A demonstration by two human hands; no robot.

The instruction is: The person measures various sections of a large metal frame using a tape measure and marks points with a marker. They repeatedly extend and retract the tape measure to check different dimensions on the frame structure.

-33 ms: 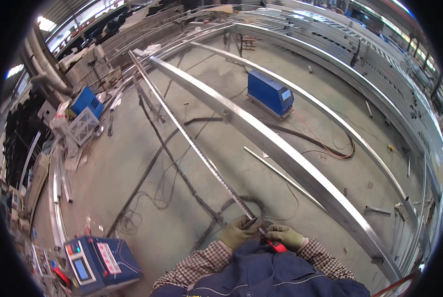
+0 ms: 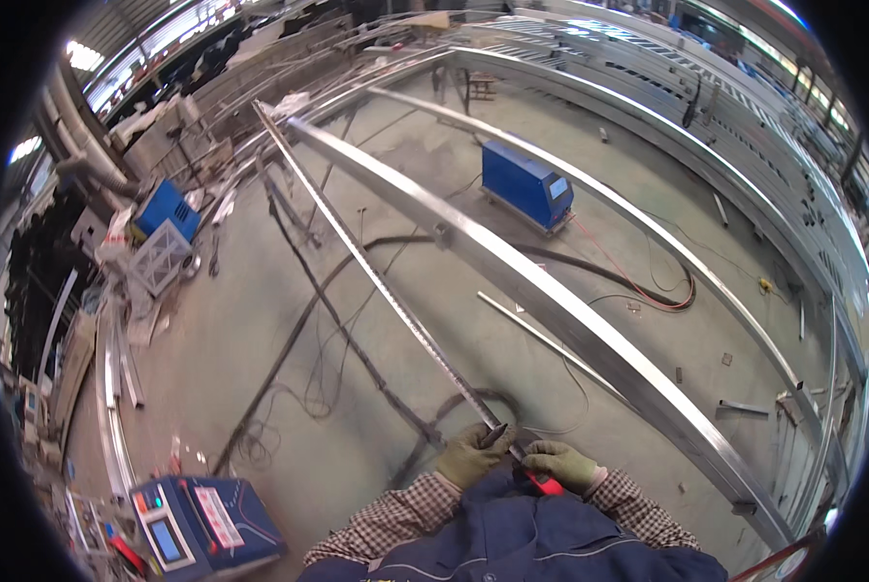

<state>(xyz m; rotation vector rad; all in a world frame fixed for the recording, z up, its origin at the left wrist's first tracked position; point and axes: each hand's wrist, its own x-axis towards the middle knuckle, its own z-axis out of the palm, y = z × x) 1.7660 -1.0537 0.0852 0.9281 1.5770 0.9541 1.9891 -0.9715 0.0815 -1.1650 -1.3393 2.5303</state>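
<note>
A long, narrow silver strip point(image 2: 364, 257) with speckled marks runs from the far left down to my hands. Around its near end my left hand point(image 2: 473, 459) is closed, in a greenish glove. A short dark piece point(image 2: 493, 436) sticks out at those fingers; its kind is unclear. Just to the right, my gloved right hand point(image 2: 565, 466) is closed on a small red-and-black tool point(image 2: 547, 484), mostly hidden by fingers and held close to my blue jacket. The hands are close together at the strip's near end.
Large silver metal beams point(image 2: 512, 252) cross the work area to my right. Beyond one stands a blue machine point(image 2: 528, 186) with a cable. Another blue machine with a screen point(image 2: 206, 524) sits at the lower left. Dark cables point(image 2: 318, 291) and a loose metal bar point(image 2: 551, 344) lie on the floor.
The view has shifted slightly, so the near machine at the lower left sits a little lower and further right. Both hands keep their grip and position.
</note>
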